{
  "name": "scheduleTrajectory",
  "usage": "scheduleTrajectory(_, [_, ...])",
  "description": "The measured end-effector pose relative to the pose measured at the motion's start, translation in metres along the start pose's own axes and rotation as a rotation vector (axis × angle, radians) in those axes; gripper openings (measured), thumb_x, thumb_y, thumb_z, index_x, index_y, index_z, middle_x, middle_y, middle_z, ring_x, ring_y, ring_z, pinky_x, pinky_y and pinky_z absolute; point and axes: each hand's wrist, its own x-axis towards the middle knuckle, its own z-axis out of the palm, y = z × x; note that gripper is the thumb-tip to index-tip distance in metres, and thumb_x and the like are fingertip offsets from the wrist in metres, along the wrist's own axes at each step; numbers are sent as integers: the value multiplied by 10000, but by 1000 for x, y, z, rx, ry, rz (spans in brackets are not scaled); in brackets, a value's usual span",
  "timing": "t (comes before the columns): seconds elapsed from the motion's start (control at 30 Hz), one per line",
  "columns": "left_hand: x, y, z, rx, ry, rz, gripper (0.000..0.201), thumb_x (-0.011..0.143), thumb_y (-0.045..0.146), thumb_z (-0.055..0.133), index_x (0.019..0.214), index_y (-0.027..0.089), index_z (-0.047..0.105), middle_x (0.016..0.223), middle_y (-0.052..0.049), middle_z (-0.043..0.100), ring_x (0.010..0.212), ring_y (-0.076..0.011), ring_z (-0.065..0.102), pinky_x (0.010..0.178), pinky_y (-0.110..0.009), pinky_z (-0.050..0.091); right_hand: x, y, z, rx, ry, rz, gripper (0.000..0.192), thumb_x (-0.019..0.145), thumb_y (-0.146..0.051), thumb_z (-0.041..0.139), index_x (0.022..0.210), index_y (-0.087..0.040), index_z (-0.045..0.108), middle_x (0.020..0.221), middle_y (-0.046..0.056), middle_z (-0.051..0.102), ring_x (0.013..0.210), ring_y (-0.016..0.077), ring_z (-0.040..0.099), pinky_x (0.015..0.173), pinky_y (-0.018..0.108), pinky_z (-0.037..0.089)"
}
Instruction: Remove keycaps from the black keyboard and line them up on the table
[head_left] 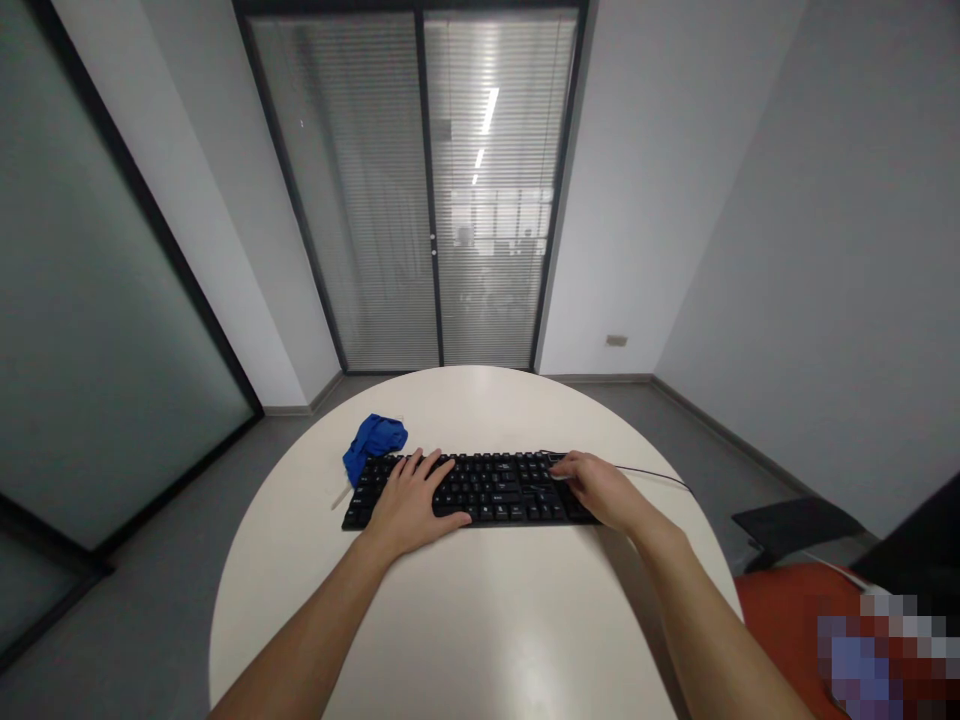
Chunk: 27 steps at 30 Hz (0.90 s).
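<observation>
A black keyboard lies lengthwise across the middle of the round white desk, its keys facing up. The left hand rests on the keyboard's left part, palm down, fingers spread apart, the thumb reaching toward its near edge. The right hand is over the number-pad end, its fingers drawn together on a small pale item, too small and covered to identify. A thin dark cable shows beyond the right hand and runs to the desk's right edge. At the keyboard's far left corner lies a crumpled blue cloth, touching it. Right of the desk is a chair with a red seat, partly blurred out. Beyond the desk's far side stand glass panels with blinds, framed in black, between pale walls.
</observation>
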Motion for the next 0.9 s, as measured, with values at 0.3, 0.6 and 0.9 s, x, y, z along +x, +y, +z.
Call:
scheduleTrajectory(0.3, [1,0,2,4,-11,-6,841,753,770,531,1447,306,426,1545,-54,368,1423,-375,278,1156,-556,211,-3,-11,-12,-31,-86,138,307,699,-140,583,908,-248,780,988,39,745,924,236,672,816,292,473])
scheduleTrajectory(0.6, [1,0,1,-5,-18,1,845,751,769,536,1450,308,421,1549,-47,362,1430,-369,269,1165,-552,198,-10,-3,-17,216,-102,143,255,667,-147,577,795,-223,783,850,11,760,779,192,677,700,249,479])
scheduleTrajectory(0.9, [1,1,-2,-29,-25,2,846,753,770,536,1453,309,420,1554,-54,351,1432,-375,261,1165,-554,192,-5,25,1,281,184,71,340,786,-74,492,994,-197,732,1080,52,718,1028,210,645,960,337,467])
